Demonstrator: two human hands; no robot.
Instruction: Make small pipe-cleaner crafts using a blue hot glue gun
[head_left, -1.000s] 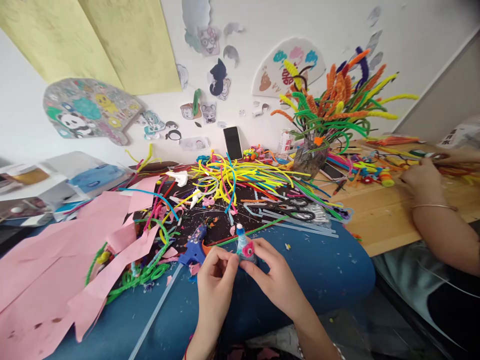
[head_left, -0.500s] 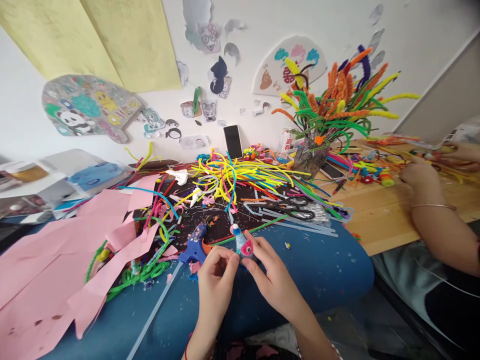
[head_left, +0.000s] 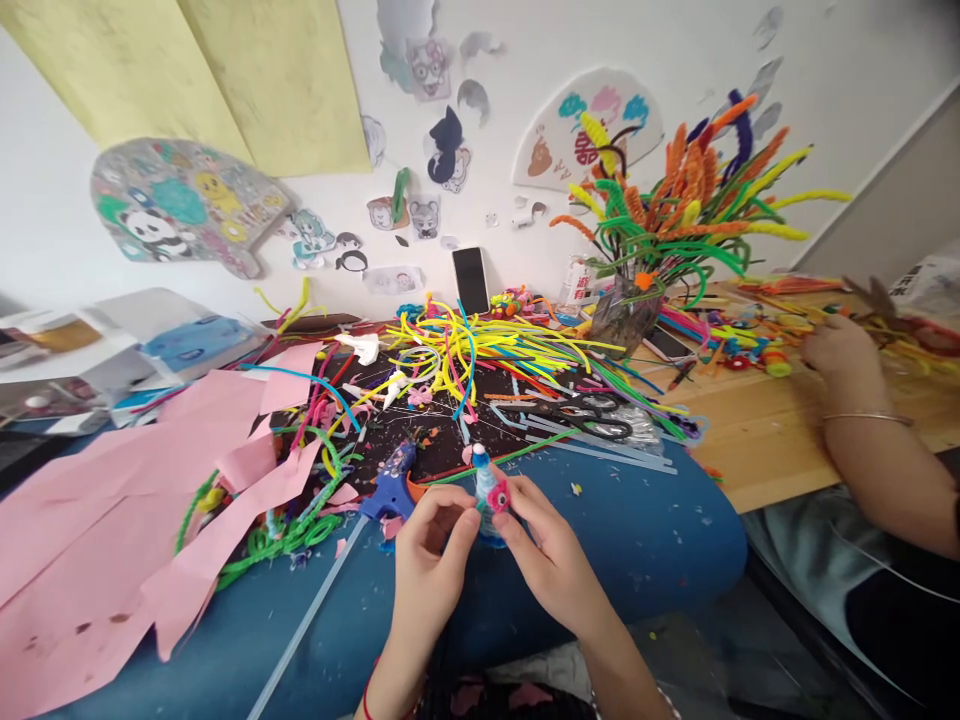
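Between my two hands, above the front edge of the blue mat, is a small cone-shaped pipe-cleaner figure (head_left: 486,483). It is light blue with a white tip, and a pink flower with a googly eye sits on its right side. My left hand (head_left: 435,545) pinches its left side between thumb and forefinger. From the right, my right hand (head_left: 544,555) grips it near the pink flower. Just left of the figure, a blue hot glue gun (head_left: 391,488) lies on the mat with a long clear glue stick (head_left: 311,610) sticking out of its back.
Torn pink paper (head_left: 97,540) covers the left side. Yellow pipe cleaners (head_left: 510,350) are heaped at the back, with black scissors (head_left: 581,410) nearby. A vase (head_left: 622,315) of pipe-cleaner stems stands back right. A co-worker's hand (head_left: 844,355) is over the wooden table (head_left: 731,440).
The figure has turned slightly and stands more upright between my fingers, showing more of its blue body. The co-worker's far hand has moved, and scissors now show there. My view has shifted slightly.
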